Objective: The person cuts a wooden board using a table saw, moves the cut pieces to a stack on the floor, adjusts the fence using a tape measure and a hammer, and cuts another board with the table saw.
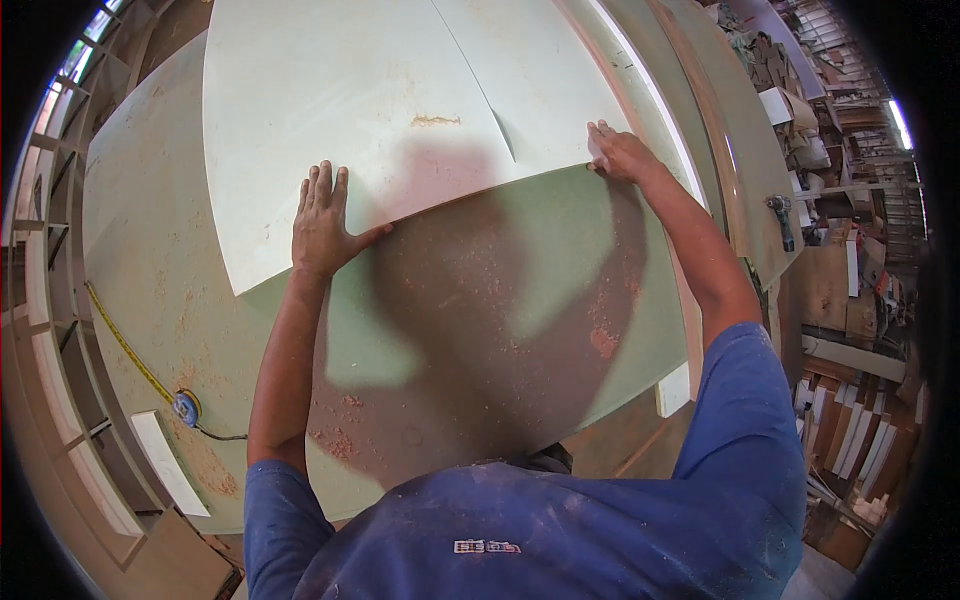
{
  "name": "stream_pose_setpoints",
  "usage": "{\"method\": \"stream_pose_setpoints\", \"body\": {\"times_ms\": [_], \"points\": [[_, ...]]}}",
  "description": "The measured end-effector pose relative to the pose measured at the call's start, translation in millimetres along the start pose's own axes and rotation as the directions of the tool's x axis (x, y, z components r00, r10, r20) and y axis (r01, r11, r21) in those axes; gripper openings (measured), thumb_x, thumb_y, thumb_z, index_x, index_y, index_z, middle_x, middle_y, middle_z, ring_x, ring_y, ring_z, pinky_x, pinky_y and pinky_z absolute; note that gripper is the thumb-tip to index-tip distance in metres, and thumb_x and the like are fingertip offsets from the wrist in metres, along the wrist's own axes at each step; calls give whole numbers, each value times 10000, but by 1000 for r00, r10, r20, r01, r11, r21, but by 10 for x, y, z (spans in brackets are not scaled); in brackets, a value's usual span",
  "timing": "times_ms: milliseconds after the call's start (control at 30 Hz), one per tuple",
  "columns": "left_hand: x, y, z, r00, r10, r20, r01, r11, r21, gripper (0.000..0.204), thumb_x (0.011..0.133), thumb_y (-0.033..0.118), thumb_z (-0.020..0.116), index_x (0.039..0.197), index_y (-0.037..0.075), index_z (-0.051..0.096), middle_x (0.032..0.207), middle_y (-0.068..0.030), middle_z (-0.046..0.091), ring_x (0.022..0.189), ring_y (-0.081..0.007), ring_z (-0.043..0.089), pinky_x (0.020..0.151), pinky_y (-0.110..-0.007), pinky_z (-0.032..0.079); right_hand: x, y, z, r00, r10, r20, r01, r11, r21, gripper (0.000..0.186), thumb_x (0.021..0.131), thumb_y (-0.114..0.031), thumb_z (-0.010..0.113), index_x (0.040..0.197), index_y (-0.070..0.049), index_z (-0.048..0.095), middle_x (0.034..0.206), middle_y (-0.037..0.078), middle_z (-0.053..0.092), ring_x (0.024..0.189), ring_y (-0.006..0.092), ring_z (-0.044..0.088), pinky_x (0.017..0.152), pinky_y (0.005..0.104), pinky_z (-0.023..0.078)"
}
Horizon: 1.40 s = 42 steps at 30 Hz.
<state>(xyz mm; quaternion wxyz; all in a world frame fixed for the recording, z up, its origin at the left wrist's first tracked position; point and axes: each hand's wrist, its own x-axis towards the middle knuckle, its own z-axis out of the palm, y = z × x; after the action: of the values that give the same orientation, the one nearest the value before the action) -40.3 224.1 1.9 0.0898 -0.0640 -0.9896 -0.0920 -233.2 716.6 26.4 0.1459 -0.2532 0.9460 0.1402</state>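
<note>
A large white sheet (pixel 310 110) lies on a green board (pixel 560 230). A thin dark line runs down the sheet from the far side and widens slightly near its lower end; I cannot tell whether it is a cut or an overlap. My left hand (pixel 323 225) rests palm down on the sheet's near edge, fingers stretched forward and thumb out to the right. At the right end of that edge, my right hand (pixel 618 155) lies with its fingers extended on the sheet and the thumb by the edge. Neither hand holds a tool.
A tape measure (pixel 186 407) lies at the left, its yellow blade out. A white strip (pixel 168 465) sits nearby. Reddish shavings (pixel 604 342) dot the green board. On the right are wooden strips (pixel 700 110), a cordless drill (pixel 781 222) and stacked wood pieces (pixel 860 440).
</note>
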Motion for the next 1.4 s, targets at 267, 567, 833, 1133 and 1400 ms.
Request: {"method": "stream_pose_setpoints", "body": {"times_ms": [267,567,833,1133,1400], "points": [[45,-21,19,1000,11,-7,-11,1000,25,1104,726,749,692,1463,-24,414,1558,-252,317,1471,-387,277,1216,-450,258,35,15,-38,1000,-1,5,1,1000,15,863,847,-357,739,1498,32,327,1486,310,402,1229,436,554,1051,447,453],[99,-52,42,1000,-14,26,12,999,47,1085,732,699,730,1510,33,370,1592,-207,286,1497,-338,237,1231,-435,239,102,-18,-101,1000,7,5,-7,1000,-8,870,857,-354,734,1509,26,302,1493,297,400,1228,438,553,1053,451,451],[149,-69,40,999,-23,26,22,999,36,1079,725,676,751,1516,51,365,1589,-202,294,1492,-331,253,1233,-435,238,177,-10,-143,998,6,65,-8,999,31,923,849,-409,747,1508,46,288,1493,328,378,1292,428,511,1107,448,419],[193,-27,12,996,-47,70,44,997,57,1110,725,701,732,1517,26,346,1600,-202,270,1502,-316,231,1240,-433,210,212,28,-92,999,-44,0,44,999,-13,880,859,-384,741,1476,82,320,1461,358,399,1265,423,541,1073,449,457],[263,6,-64,991,-79,104,68,992,108,1119,716,707,734,1524,42,338,1602,-195,271,1503,-309,229,1246,-437,193,226,6,-189,999,-50,11,51,996,-78,864,868,-381,730,1465,102,335,1422,376,434,1192,412,603,990,439,527]]}}
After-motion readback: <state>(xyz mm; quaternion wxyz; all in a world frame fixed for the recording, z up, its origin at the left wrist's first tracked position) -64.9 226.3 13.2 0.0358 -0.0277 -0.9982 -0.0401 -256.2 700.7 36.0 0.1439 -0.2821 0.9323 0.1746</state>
